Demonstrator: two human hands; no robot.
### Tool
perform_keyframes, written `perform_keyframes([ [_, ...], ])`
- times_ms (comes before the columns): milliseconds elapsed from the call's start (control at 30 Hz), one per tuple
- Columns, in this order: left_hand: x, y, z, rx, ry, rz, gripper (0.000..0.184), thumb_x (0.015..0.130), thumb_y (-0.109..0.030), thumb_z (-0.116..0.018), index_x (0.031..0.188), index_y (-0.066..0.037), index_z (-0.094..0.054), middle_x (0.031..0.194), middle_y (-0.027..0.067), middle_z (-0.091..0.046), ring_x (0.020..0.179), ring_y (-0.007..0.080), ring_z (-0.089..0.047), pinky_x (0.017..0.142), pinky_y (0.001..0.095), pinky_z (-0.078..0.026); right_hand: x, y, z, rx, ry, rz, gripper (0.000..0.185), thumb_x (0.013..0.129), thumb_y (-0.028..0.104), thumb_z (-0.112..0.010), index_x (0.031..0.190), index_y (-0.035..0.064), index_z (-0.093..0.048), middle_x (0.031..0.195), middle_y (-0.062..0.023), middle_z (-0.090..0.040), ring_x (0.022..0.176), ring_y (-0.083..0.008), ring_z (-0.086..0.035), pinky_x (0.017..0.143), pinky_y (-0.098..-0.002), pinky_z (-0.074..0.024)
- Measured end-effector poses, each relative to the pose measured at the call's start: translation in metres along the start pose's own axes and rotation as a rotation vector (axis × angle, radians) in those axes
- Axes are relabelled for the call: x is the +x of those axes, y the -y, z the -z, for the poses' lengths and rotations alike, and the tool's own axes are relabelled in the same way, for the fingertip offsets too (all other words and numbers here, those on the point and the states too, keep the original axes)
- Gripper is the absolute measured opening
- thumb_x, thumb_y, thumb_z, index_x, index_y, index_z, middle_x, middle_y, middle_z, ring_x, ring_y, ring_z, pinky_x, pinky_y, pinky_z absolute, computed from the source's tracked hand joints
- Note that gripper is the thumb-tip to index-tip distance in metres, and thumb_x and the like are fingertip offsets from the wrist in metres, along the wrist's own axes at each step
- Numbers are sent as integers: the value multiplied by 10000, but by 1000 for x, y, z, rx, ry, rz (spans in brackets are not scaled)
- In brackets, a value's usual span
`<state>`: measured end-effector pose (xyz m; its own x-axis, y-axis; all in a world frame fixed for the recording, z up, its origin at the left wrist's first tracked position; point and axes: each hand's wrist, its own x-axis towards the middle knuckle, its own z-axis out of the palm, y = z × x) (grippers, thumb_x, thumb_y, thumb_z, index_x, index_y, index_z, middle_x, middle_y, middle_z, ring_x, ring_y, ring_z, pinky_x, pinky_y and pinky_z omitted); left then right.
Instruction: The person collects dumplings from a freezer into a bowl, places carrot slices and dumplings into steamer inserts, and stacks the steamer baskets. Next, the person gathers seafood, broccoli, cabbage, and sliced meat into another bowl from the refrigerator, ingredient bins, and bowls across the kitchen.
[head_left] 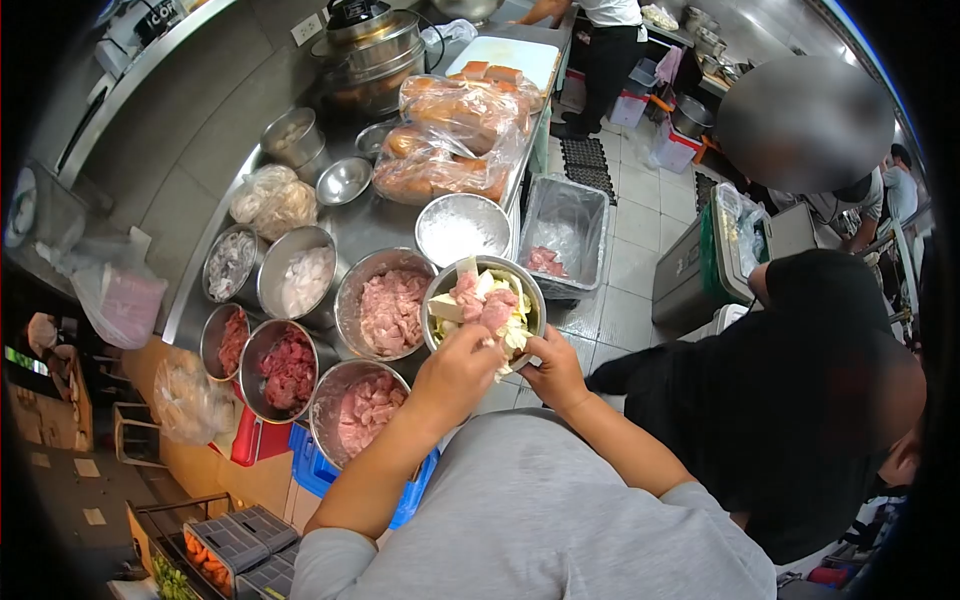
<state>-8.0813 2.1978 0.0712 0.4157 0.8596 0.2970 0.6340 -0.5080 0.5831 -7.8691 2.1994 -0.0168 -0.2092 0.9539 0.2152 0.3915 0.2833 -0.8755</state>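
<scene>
A metal bowl (540, 322) of chopped cabbage (518, 333), pale blocks that look like tofu (446, 308) and slices of pinkish raw meat (492, 306) is in front of my body. My right hand (556, 370) grips its near right rim, thumb on the edge. My left hand (460, 372) is at the near left side of the bowl, fingers drawn together over the food; what they pinch is hidden. Just left of the bowl stands a pot of pale raw meat (392, 312). Another bowl of sliced meat (368, 410) sits beside my left forearm.
Bowls of dark red meat (287, 370) and white pieces (306, 280) crowd the steel counter's left. Bagged orange-brown food (450, 150) and a bowl of white powder (462, 228) lie beyond. A grey bin (566, 230) is right of the counter. A person in black (770, 400) is close on my right.
</scene>
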Motion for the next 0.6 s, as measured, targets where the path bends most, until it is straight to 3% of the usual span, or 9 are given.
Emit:
perform_keyframes([
  [33, -1, 8, -4, 13, -41, 49, 164, 855, -69, -774, 1019, -67, -774, 1097, 108, -663, 1016, 324, -682, 869, 456, -575, -2, -1, -2, -14, 8, -11, 375, 748, -12, -872, 1083, 107, -753, 1171, -153, -690, 1093, -374, -686, 925, -420, -571],
  [133, -3, 20, 0, 186, -175, 48, 175, 842, -56, -765, 1016, -69, -775, 1090, 111, -664, 992, 334, -670, 834, 463, -571, -6, 7, -6, -40, 19, -10, 397, 752, -18, -865, 1112, 118, -766, 1194, -153, -694, 1115, -372, -687, 934, -417, -573],
  [200, -8, 28, 5, 101, -152, 62, 185, 846, -54, -756, 1028, -73, -782, 1025, 121, -671, 949, 357, -669, 813, 467, -568, -7, 10, -8, -53, 12, 2, 400, 756, -19, -862, 1119, 121, -770, 1203, -152, -695, 1123, -372, -687, 935, -417, -575],
  [300, -11, 27, 27, 62, 53, 104, 245, 823, 13, -778, 1062, -36, -803, 989, 147, -737, 932, 354, -713, 843, 469, -569, -16, 8, -10, -85, -10, 5, 400, 764, -9, -865, 1125, 136, -775, 1203, -146, -697, 1120, -372, -687, 937, -421, -576],
  [367, -5, 14, 52, -123, -67, 243, 245, 862, 15, -776, 1102, -30, -799, 998, 170, -784, 902, 332, -755, 788, 428, -584, -20, 9, -11, -83, 2, -39, 384, 771, 6, -871, 1116, 143, -772, 1203, -141, -697, 1116, -374, -689, 936, -427, -578],
  [500, 6, -20, 91, -98, -259, 148, 198, 896, 1, -788, 1092, -25, -793, 1049, 148, -799, 854, 231, -753, 700, 339, -562, -27, 8, -16, -109, -31, -14, 368, 774, 27, -881, 1105, 135, -760, 1207, -144, -697, 1106, -381, -694, 920, -442, -580],
  [600, 0, -7, 76, -121, -320, 84, 219, 881, 23, -786, 1093, -31, -794, 1065, 137, -791, 849, 246, -739, 698, 344, -556, -28, 19, -14, -108, -45, -13, 370, 776, 39, -883, 1111, 136, -759, 1202, -152, -693, 1112, -388, -688, 921, -441, -577],
])
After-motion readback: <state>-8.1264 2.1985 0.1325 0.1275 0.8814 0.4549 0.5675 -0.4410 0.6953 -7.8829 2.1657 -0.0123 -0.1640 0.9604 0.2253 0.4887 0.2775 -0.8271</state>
